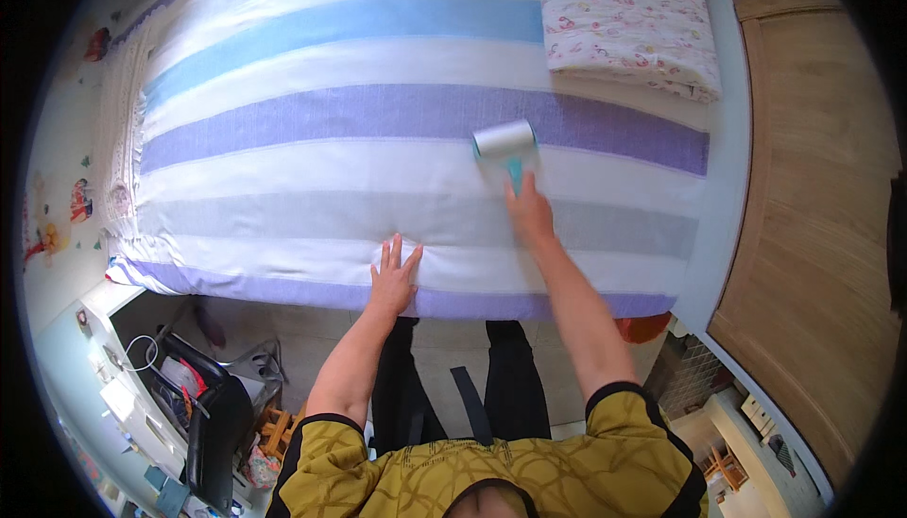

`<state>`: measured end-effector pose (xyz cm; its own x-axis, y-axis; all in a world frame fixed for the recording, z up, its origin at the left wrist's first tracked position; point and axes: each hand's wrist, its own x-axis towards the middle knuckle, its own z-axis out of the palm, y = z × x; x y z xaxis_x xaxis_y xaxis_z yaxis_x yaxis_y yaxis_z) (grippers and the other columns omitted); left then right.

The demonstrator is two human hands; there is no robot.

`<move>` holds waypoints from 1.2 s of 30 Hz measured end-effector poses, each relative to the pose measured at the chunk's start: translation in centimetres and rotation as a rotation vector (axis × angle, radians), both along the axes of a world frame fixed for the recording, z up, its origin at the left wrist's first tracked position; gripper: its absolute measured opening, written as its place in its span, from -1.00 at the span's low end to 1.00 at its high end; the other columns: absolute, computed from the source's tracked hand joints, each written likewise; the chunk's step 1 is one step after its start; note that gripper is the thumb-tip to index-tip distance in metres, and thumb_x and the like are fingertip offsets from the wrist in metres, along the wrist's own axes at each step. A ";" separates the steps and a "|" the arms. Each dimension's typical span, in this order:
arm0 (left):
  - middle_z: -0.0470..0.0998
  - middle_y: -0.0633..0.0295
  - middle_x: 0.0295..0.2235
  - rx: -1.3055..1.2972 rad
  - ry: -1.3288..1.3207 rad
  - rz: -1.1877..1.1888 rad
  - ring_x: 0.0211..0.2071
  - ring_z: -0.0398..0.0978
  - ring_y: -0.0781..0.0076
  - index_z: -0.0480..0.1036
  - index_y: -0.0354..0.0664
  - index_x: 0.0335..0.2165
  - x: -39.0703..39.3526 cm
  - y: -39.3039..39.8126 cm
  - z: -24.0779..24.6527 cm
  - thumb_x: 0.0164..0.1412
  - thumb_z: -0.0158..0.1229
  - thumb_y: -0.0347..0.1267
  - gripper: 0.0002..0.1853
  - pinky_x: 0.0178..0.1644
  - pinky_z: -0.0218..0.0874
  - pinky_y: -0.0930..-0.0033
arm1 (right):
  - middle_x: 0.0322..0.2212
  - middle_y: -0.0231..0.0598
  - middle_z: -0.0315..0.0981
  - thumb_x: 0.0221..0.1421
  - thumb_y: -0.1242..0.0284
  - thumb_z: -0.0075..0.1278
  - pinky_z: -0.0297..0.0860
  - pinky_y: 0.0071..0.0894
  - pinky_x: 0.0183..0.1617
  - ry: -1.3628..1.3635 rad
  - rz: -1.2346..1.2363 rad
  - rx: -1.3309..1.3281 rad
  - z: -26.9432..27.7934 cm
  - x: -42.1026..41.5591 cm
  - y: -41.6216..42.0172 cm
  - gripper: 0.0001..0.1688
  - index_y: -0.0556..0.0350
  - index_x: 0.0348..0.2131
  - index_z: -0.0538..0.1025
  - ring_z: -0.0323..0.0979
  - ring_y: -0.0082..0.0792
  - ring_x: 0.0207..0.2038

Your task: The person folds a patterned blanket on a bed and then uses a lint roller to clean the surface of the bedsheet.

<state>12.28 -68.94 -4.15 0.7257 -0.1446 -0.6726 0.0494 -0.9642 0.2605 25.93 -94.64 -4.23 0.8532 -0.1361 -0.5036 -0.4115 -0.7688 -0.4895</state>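
Observation:
My right hand (531, 213) grips the teal handle of a lint roller (505, 138). Its pale cylinder lies over the edge between a purple and a white stripe of the bed sheet (319, 164); the hand is slightly blurred. Pressed flat near the front edge of the bed, my left hand (394, 276) has its fingers spread on a white stripe. Small creases run out from those fingertips. The sheet carries wide white, purple, grey and blue stripes.
A folded floral quilt (631, 19) lies at the bed's far right. Beyond the right edge stands a wooden wardrobe door (815, 164). Lace-edged fabric (124, 142) borders the left end. A black chair (216, 433) and a wooden stool (278, 429) are at the lower left.

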 end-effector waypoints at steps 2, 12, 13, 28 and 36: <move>-0.34 0.14 0.25 0.011 0.024 0.012 0.24 -0.28 -0.01 -0.01 0.35 0.15 -0.8 0.9 0.1 -0.21 0.32 -0.40 -0.03 0.08 -0.05 -0.32 | -0.35 0.32 0.38 0.10 0.10 -0.19 0.26 0.10 -0.21 0.105 -0.060 0.031 1.1 -8.1 -0.3 -0.36 0.14 0.02 0.14 0.34 0.29 -0.29; 0.16 -0.13 0.07 -0.344 -0.311 0.094 0.06 0.15 -0.09 0.18 -0.01 0.06 2.9 9.6 0.1 -0.19 0.26 -0.37 -0.24 0.08 0.04 0.03 | -0.36 0.16 0.39 0.06 0.23 -0.11 0.25 0.00 -0.22 -0.075 -0.258 0.016 5.5 -11.9 6.5 -0.59 0.14 -0.18 0.32 0.33 0.20 -0.24; 0.15 -0.15 0.07 -0.301 -0.341 0.104 0.07 0.14 -0.10 0.18 0.00 0.06 3.7 11.9 0.0 -0.18 0.25 -0.36 -0.25 0.09 0.02 0.03 | -0.36 0.16 0.40 0.06 0.21 -0.12 0.25 0.03 -0.22 -0.184 -0.201 0.073 4.0 -7.5 7.9 -0.55 0.13 -0.14 0.31 0.34 0.22 -0.25; -0.18 -0.09 0.20 0.107 -0.311 0.512 0.18 -0.16 -0.25 -0.05 0.13 0.17 1.2 34.4 -3.6 -0.40 0.44 -0.27 0.14 0.15 -0.08 -0.10 | -0.35 0.14 0.41 0.08 0.31 -0.13 0.30 -0.05 -0.21 0.006 -0.209 0.112 4.7 -11.2 18.6 -0.61 0.13 -0.12 0.32 0.38 0.16 -0.24; -0.21 -0.13 0.20 0.074 -0.268 0.481 0.18 -0.19 -0.28 -0.02 0.07 0.17 2.1 34.1 -4.0 -0.43 0.46 -0.27 0.15 0.17 -0.09 -0.05 | -0.42 0.22 0.40 0.09 0.22 -0.15 0.25 0.12 -0.30 0.194 -0.157 -0.023 -0.7 -11.3 21.9 -0.53 0.04 -0.06 0.21 0.35 0.26 -0.33</move>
<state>14.39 -34.85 -8.19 0.8451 0.2865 -0.4514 0.4304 -0.8654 0.2565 14.60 -72.69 -4.90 0.7082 -0.2728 -0.6512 -0.6115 -0.6981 -0.3725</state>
